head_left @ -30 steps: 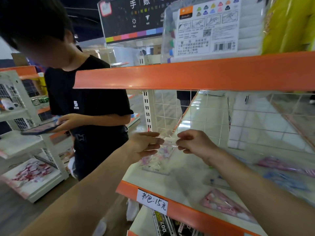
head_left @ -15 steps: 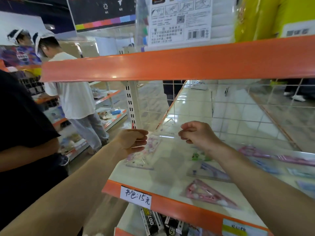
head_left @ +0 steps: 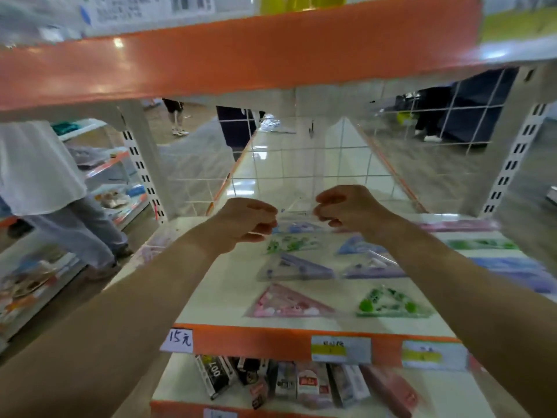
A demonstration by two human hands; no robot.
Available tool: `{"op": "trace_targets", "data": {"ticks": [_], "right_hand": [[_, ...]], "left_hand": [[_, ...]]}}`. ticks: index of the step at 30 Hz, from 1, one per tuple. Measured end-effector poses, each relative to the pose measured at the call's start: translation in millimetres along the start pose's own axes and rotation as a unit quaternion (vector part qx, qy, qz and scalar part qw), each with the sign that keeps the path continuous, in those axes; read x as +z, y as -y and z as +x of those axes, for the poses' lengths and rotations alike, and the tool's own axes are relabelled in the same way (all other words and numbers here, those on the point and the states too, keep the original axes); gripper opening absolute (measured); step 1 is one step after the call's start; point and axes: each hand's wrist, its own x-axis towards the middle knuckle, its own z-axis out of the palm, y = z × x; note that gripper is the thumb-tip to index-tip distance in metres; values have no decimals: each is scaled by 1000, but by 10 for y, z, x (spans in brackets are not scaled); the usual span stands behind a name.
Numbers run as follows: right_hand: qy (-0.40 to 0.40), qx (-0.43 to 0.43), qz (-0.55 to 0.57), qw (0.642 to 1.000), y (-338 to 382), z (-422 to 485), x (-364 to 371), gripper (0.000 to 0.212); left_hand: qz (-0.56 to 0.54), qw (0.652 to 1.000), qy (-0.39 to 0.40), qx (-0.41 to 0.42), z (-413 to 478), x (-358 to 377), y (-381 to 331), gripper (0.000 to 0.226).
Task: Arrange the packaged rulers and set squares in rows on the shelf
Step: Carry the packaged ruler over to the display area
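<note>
1. Two orange lips bound my working gap. The shelf (head_left: 256,340) edge sits close under my forearms and carries a handwritten tag (head_left: 180,340) and yellow labels (head_left: 340,349). The upper shelf (head_left: 241,55) edge runs overhead. Boxes (head_left: 310,384) lie on the level below.
2. Sideways, the slotted left post (head_left: 141,167) and right post (head_left: 512,164) close the bay, and a wire grid (head_left: 301,173) shuts the back. Cream board shows bare along the left side of the shelf.
3. Both my arms reach in level, above the goods and below the upper lip.
4. My left hand (head_left: 241,224) and right hand (head_left: 349,212) are near the back of the bay, fingers curled. Each pinches one end of a clear packet (head_left: 297,214) held just above the board. Blur hides what is inside it.
5. Set squares (head_left: 289,303) in pink, green, purple and blue lie flat in two rough columns in front of my hands, apart from one another.
6. Rulers (head_left: 482,244) lie lengthwise in rows on the right side of the shelf.
7. Through the grid I see an aisle floor and standing legs. On my left a person (head_left: 39,167) in a white top stands by another rack (head_left: 108,164).
</note>
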Motion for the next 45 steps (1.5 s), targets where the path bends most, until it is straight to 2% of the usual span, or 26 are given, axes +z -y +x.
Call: {"op": "trace_targets", "data": {"ticks": [8, 12, 17, 20, 22, 24, 26, 30, 35, 41, 45], "right_hand": [[-54, -13, -56, 997, -61, -66, -339, 26], [-62, -7, -81, 995, -102, -97, -529, 29], [-20, 40, -136, 990, -315, -167, -771, 39], [5, 56, -187, 981, -394, -267, -867, 42], [9, 51, -216, 975, -438, -327, -890, 43], [10, 44, -257, 965, -494, -372, -895, 41], [11, 39, -292, 955, -570, -389, -902, 36], [26, 37, -307, 951, -687, -406, -912, 39], [51, 32, -339, 939, -766, -433, -854, 39], [65, 30, -366, 928, -785, -451, -811, 35], [72, 43, -395, 915, -757, -468, -808, 34]], "left_hand": [[91, 995, 6, 49, 99, 431, -179, 16], [234, 963, -8, 134, 166, 662, -248, 27], [324, 932, 3, 163, 200, 984, -224, 34], [351, 920, 27, 170, 209, 1130, -174, 28], [363, 911, 45, 188, 220, 1212, -106, 14], [370, 906, 61, 197, 238, 1279, -27, 13], [375, 901, 80, 200, 276, 1321, 64, 17], [370, 905, 99, 185, 245, 1384, 142, 8], [417, 889, 116, 148, 196, 1427, 172, 29], [472, 865, 114, 125, 121, 1470, 140, 31], [490, 855, 123, 115, 115, 1480, 115, 13]]}}
